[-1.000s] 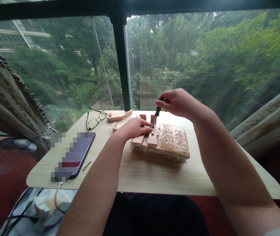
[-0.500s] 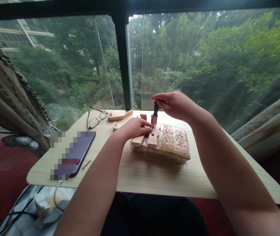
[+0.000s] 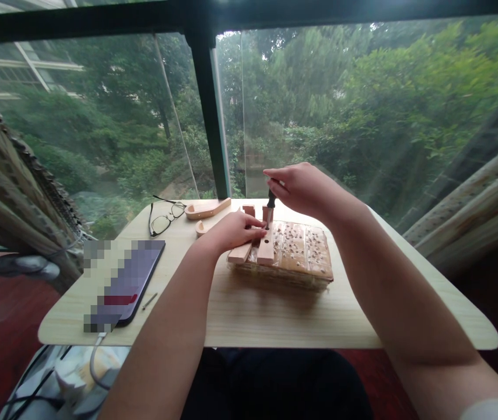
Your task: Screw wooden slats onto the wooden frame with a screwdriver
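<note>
My left hand (image 3: 230, 230) presses down on a pale wooden assembly (image 3: 253, 248) of two L-shaped pieces that lies on the left end of a flat rectangular pack (image 3: 302, 252) with speckled contents. My right hand (image 3: 302, 188) grips the black handle of a small screwdriver (image 3: 270, 204), held upright with its tip at the wooden assembly between the upright ends. The pack rests on a light wooden table (image 3: 266, 309).
Black-rimmed glasses (image 3: 164, 213) lie at the far left of the table, beside a boat-shaped wooden part (image 3: 207, 208) and a smaller wooden piece (image 3: 202, 227). A phone (image 3: 126, 283) with a cable and a small screw (image 3: 149, 301) lie at the near left. Window glass stands behind.
The view has shifted a little to the left. My right hand has turned slightly on the screwdriver handle and sits lower over the wooden assembly; my left hand keeps its hold.
</note>
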Demonstrator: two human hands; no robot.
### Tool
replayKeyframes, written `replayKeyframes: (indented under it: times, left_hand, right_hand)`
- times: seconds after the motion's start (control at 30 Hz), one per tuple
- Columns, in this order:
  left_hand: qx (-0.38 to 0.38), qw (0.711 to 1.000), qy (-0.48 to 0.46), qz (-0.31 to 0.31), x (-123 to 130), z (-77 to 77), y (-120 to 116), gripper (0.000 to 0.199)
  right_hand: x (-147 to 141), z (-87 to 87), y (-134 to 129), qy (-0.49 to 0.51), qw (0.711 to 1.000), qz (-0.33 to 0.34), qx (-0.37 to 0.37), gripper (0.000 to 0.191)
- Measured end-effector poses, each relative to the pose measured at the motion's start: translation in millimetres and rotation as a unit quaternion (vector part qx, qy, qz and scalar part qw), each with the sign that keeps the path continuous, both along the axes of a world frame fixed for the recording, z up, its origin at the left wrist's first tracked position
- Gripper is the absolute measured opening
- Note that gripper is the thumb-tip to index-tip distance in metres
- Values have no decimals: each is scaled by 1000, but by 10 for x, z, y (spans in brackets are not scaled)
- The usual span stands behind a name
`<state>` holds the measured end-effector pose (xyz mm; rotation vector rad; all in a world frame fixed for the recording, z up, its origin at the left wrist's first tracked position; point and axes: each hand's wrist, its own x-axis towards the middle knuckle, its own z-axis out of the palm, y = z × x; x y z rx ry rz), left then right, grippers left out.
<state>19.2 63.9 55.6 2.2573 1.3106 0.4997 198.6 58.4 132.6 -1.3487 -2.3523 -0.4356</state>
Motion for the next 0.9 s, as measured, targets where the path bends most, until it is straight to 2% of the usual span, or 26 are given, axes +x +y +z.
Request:
replayKeyframes:
  times: [0.07, 0.13, 0.23, 0.33, 0.43, 0.5, 0.63, 0.77, 0.9]
  left_hand:
    - [0, 1000, 2, 0, 0, 9, -8, 40]
    - [-2, 1000, 5, 2, 3, 23, -22, 40]
    - [-8, 1000, 6, 6, 10, 40, -43, 39]
    - [-2, 1000, 9, 8, 16, 49, -55, 38]
    - [2, 1000, 15, 9, 16, 51, -56, 37]
    - [-3, 1000, 13, 9, 14, 47, -52, 37]
    - [-3, 1000, 7, 5, 6, 35, -43, 37]
    - [-5, 1000, 14, 0, 5, 45, -54, 37]
    - [-3, 1000, 15, -8, 3, 66, -72, 40]
  right_hand:
    - [41, 62, -14, -24, 1000, -7, -13, 33]
    - [59, 103, -16, -51, 998, -43, -11, 39]
    - [40, 92, 4, -50, 995, -90, 11, 50]
    - [8, 22, 32, -20, 998, -49, 16, 41]
    - [0, -39, 57, 17, 1000, 21, -10, 32]
    - [8, -54, 71, 29, 998, 45, -28, 31]
    - [14, -43, 86, 36, 998, 38, -25, 30]
    - [-13, -51, 93, 67, 998, 8, 3, 38]
    - [-21, -71, 110, 101, 993, 60, 0, 28]
